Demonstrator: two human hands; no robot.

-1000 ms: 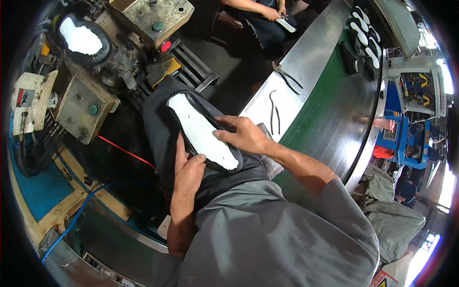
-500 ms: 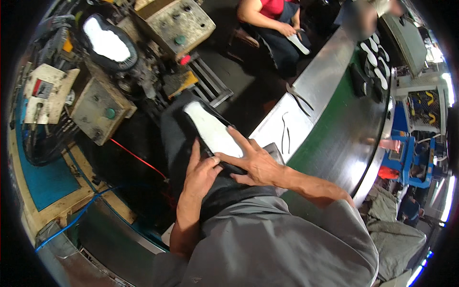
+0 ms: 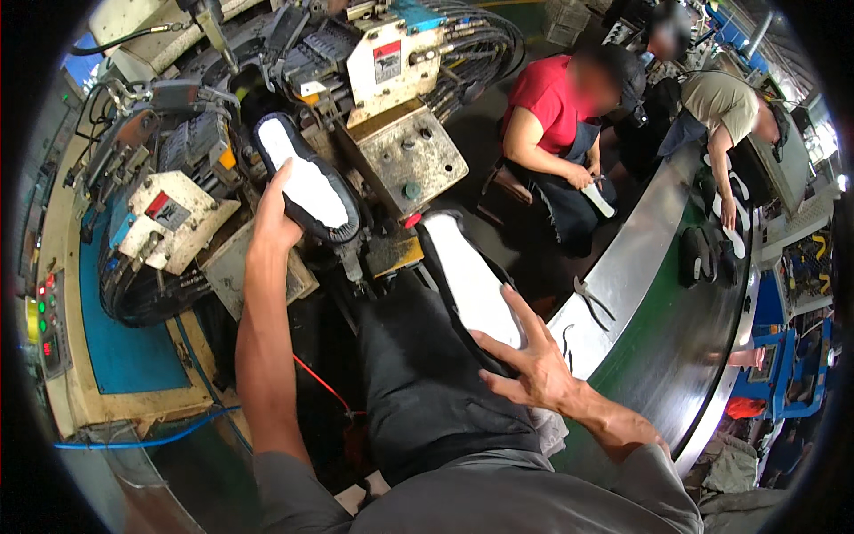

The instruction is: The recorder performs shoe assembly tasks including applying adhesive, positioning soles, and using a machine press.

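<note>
My right hand (image 3: pixel 538 360) is gripping a long black shoe upper with a flat white bottom (image 3: pixel 470 278), fingers spreading over its near end, and I'm holding it by my dark-trousered knee. My left hand (image 3: pixel 274 218) is touching a second black upper with a white sole-shaped bottom (image 3: pixel 311 191), which is sitting at a grimy cream metal machine (image 3: pixel 391 160); one finger is lying on the white, but I cannot tell whether the others are closing beneath. Both are already carrying their white bottoms; neither is showing an outer sole, so I'm judging both only part-made.
</note>
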